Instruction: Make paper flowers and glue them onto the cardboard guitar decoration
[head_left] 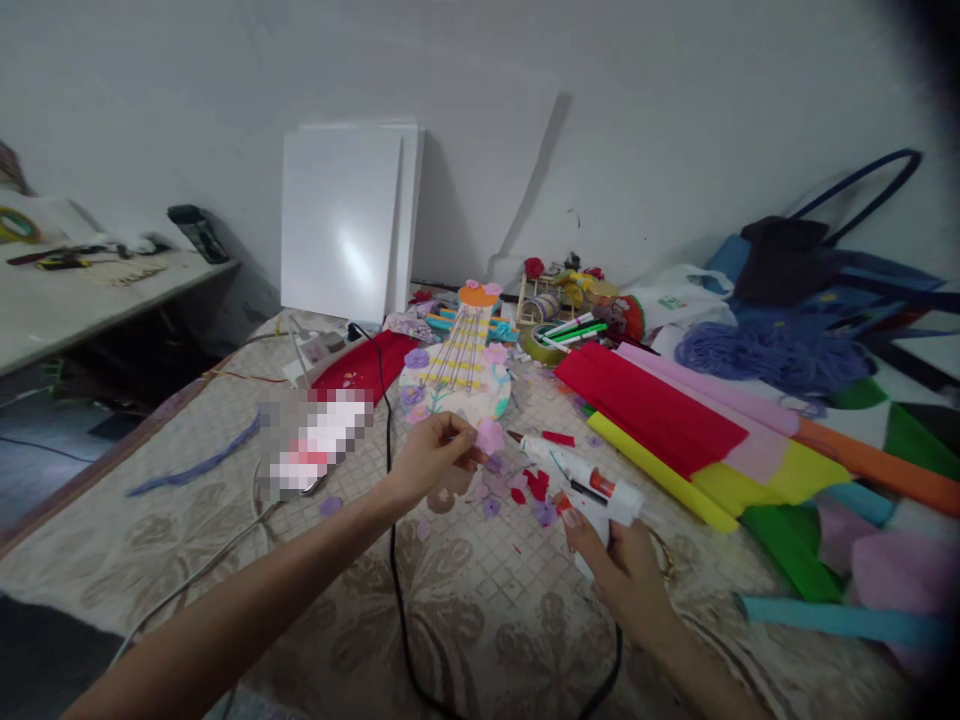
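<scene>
My right hand (619, 560) is wrapped round a white hot glue gun (559, 460), whose dark nozzle points left. Just beyond that tip, my left hand (442, 455) pinches a pink paper flower (491, 436) between thumb and fingers. Behind my left hand lies a paper guitar (457, 365), trimmed with purple and pink flowers, with yellow stripes, strings and an orange head. Red scraps (536, 485) and small purple flowers (546, 513) are scattered on the cloth below the glue gun.
Red crepe paper (652, 410) and yellow paper (660, 475) lie to the right. White boards (341, 220) lean on the wall. A black cable (394, 570) crosses the patterned tablecloth (315, 600). A blurred-out object (319, 440) lies at left; markers (574, 328) sit behind.
</scene>
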